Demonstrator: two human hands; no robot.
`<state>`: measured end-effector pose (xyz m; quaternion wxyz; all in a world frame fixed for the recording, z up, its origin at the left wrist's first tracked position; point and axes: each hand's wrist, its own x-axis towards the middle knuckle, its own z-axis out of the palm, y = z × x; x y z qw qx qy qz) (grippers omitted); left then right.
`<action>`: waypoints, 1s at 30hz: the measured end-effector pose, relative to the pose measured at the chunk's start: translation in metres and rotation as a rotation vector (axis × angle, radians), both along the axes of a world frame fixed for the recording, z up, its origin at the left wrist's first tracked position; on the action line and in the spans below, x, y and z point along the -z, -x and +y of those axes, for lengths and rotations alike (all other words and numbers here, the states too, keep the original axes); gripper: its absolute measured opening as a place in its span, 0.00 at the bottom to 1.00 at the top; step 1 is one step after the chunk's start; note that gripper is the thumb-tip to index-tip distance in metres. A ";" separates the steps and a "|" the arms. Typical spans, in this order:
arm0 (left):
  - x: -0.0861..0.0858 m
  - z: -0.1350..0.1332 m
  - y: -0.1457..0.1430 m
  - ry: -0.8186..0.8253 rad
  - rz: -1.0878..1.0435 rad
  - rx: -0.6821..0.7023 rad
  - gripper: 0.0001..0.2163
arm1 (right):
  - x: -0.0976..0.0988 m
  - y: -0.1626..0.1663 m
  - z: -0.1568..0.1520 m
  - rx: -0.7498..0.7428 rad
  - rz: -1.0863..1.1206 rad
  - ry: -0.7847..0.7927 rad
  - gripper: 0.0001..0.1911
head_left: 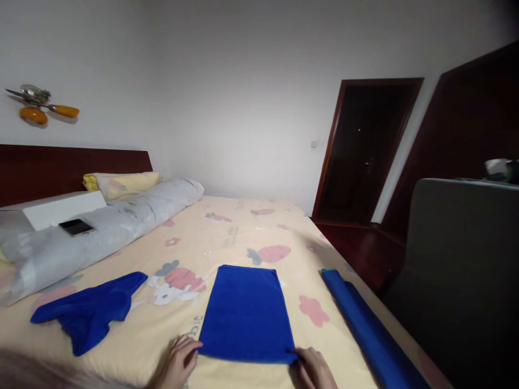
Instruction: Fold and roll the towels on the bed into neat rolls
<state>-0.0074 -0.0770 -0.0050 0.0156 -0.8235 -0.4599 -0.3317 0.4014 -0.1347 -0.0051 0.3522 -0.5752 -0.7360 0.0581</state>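
Note:
A folded blue towel [247, 313] lies flat on the yellow patterned bedsheet [243, 227] in front of me. My left hand [180, 363] pinches the towel's near left corner, fingers curled. My right hand [314, 367] grips the near right corner in the same way. A crumpled blue towel [91, 310] lies to the left, apart from both hands. A rolled blue towel [371, 329] runs along the bed's right edge.
A grey bolster [101, 227] with a phone [76, 227] on it lies along the left, beside a white box [60, 208] and a yellow pillow [125, 183]. A grey chair back [462, 270] stands right of the bed. A dark doorway [365, 151] is beyond.

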 end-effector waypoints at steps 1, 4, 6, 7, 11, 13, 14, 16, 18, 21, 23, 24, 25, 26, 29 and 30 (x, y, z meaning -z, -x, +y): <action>0.000 0.004 -0.004 0.030 -0.042 -0.037 0.12 | -0.003 0.002 0.004 0.024 0.055 0.052 0.11; 0.002 0.018 -0.017 0.076 -0.098 -0.129 0.12 | -0.006 0.008 0.021 0.063 0.160 0.109 0.15; 0.006 0.025 -0.025 0.071 -0.077 -0.188 0.12 | -0.002 0.011 0.033 0.097 0.141 0.095 0.16; 0.009 0.027 -0.028 0.058 -0.052 -0.217 0.13 | 0.002 0.012 0.037 0.121 0.102 0.079 0.16; 0.022 0.029 -0.030 -0.016 0.091 -0.321 0.16 | 0.016 0.013 0.041 0.196 -0.110 -0.033 0.16; 0.026 0.027 -0.029 -0.039 0.155 -0.375 0.17 | 0.018 0.014 0.038 0.243 -0.199 -0.094 0.16; 0.026 0.026 -0.029 -0.045 0.180 -0.401 0.18 | 0.018 0.016 0.037 0.272 -0.233 -0.118 0.16; 0.028 0.023 -0.037 -0.059 0.214 -0.416 0.21 | 0.016 0.026 0.036 0.302 -0.266 -0.169 0.19; 0.032 0.018 -0.055 -0.089 0.240 -0.335 0.25 | 0.017 0.045 0.038 0.231 -0.266 -0.226 0.25; 0.038 0.009 -0.095 -0.147 0.312 -0.075 0.29 | 0.026 0.085 0.042 -0.031 -0.276 -0.221 0.33; 0.040 0.003 -0.116 -0.155 0.362 0.053 0.30 | 0.033 0.106 0.045 -0.158 -0.284 -0.167 0.37; 0.039 0.001 -0.122 -0.140 0.377 0.085 0.31 | 0.036 0.112 0.045 -0.193 -0.290 -0.148 0.38; 0.037 -0.001 -0.124 -0.114 0.381 0.097 0.31 | 0.037 0.114 0.045 -0.203 -0.295 -0.143 0.38; 0.034 -0.001 -0.122 -0.076 0.377 0.094 0.31 | 0.038 0.113 0.044 -0.198 -0.303 -0.145 0.38; 0.023 0.000 -0.099 0.069 0.368 0.056 0.32 | 0.037 0.091 0.039 -0.158 -0.333 -0.144 0.37; 0.019 0.001 -0.088 0.113 0.369 0.039 0.32 | 0.036 0.081 0.037 -0.138 -0.339 -0.133 0.36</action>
